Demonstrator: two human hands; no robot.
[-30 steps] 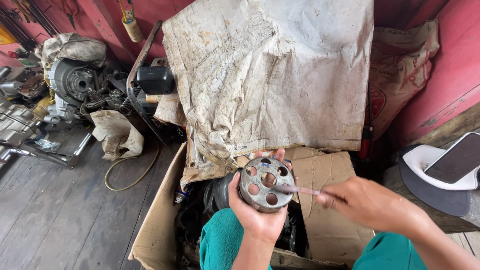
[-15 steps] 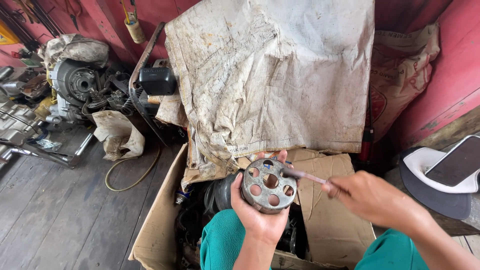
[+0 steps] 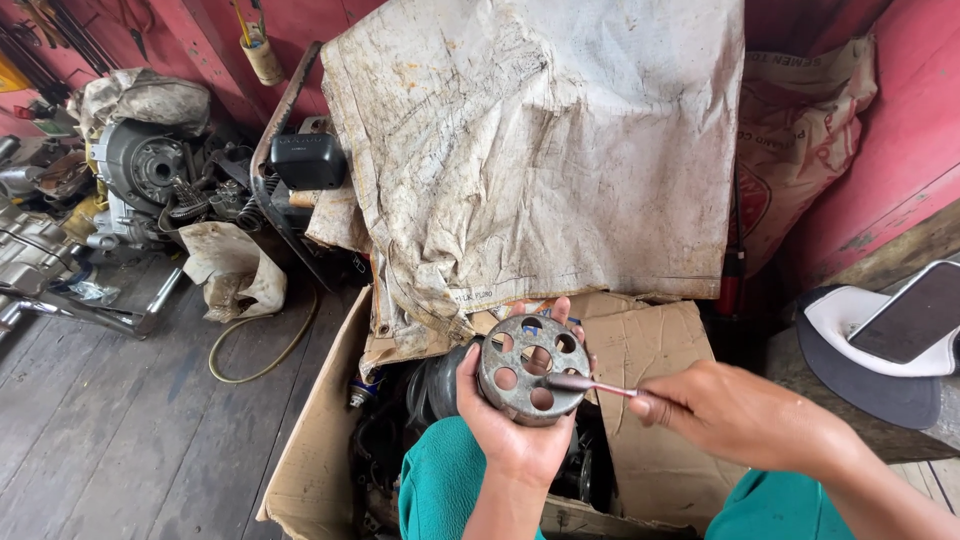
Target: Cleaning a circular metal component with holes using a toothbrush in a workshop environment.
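My left hand (image 3: 508, 420) grips a round grey metal disc (image 3: 530, 368) with several round holes, held upright over an open cardboard box (image 3: 320, 420). My right hand (image 3: 735, 415) pinches a thin rod-like tool (image 3: 590, 384) whose tip rests against the middle of the disc's face. Both hands are above my knees in green trousers (image 3: 440, 490). Dark machine parts (image 3: 430, 390) lie in the box under the disc.
A large dirty sheet (image 3: 530, 150) drapes over the back of the box. An engine block (image 3: 135, 175) and metal parts sit at the left on the wooden floor. A hose (image 3: 255, 360) lies by the box. A phone (image 3: 915, 312) rests on a cap at the right.
My right hand has brought the tool's tip from the disc's right rim in to its centre. The disc stays in my left hand, barely moved.
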